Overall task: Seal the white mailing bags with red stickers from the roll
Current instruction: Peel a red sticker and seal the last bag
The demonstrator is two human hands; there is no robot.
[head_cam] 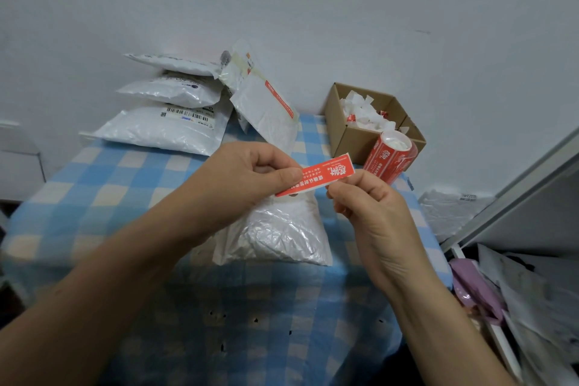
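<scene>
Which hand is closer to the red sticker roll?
Right. The right hand sits just in front of the sticker roll, pinching one end of the red sticker; the left hand pinches the other end, farther to the roll's left.

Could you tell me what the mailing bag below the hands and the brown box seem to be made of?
The mailing bag looks like thin plastic film: white, glossy, crinkled. The brown box is likely cardboard: matte, tan, with folded flaps.

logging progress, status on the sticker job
Left hand, right hand pinch one red sticker. White bag lies beneath. Nothing between them.
</scene>
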